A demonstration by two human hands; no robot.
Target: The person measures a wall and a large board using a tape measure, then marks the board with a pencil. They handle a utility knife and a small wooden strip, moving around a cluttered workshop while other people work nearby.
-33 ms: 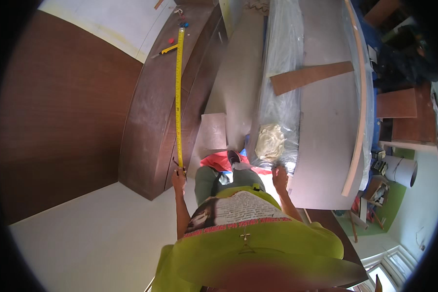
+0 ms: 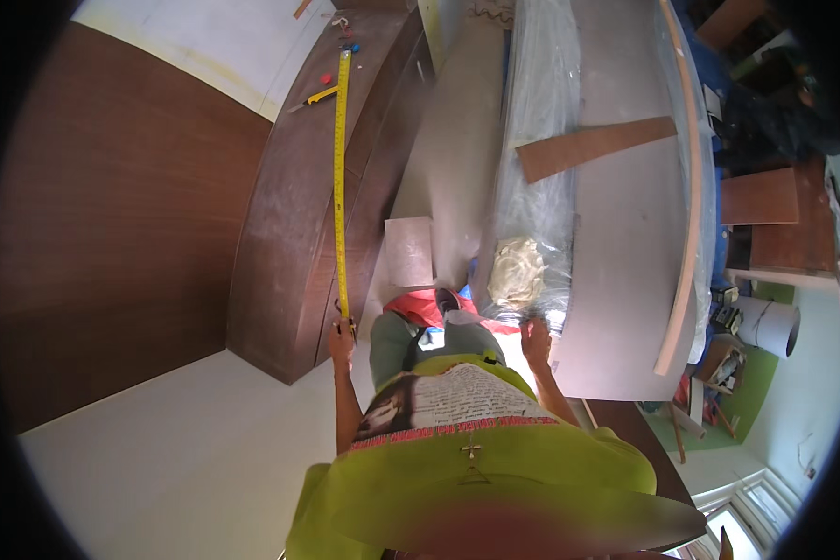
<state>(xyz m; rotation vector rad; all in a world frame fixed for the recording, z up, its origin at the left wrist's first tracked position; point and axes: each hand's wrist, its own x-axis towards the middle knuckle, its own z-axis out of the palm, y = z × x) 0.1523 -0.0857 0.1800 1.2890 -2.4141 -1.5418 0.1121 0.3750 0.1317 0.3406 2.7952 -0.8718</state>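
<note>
A yellow tape measure (image 2: 340,187) is stretched lengthwise along the brown panelled box (image 2: 285,215) on the left. Its near end is in my left hand (image 2: 342,343), closed around it; a small dark item shows by those fingers, too small to name. Beside the blade's far end lie a yellow utility knife (image 2: 322,95), a small red piece (image 2: 326,79) and a blue piece (image 2: 354,48). My right hand (image 2: 536,343) rests at the near end of the plastic-covered surface, fingers loosely extended, close to a cream crumpled bundle (image 2: 517,273).
Clear plastic sheeting (image 2: 543,84) runs beside a long grey board (image 2: 625,280). A brown strip (image 2: 597,147) lies across both, and a thin wooden batten (image 2: 689,205) edges the board. Between the two sides a small panel (image 2: 409,252) lies near my feet and a red sheet (image 2: 411,304).
The tape measure has shifted slightly to the left, along with my left hand. My right hand stays in place.
</note>
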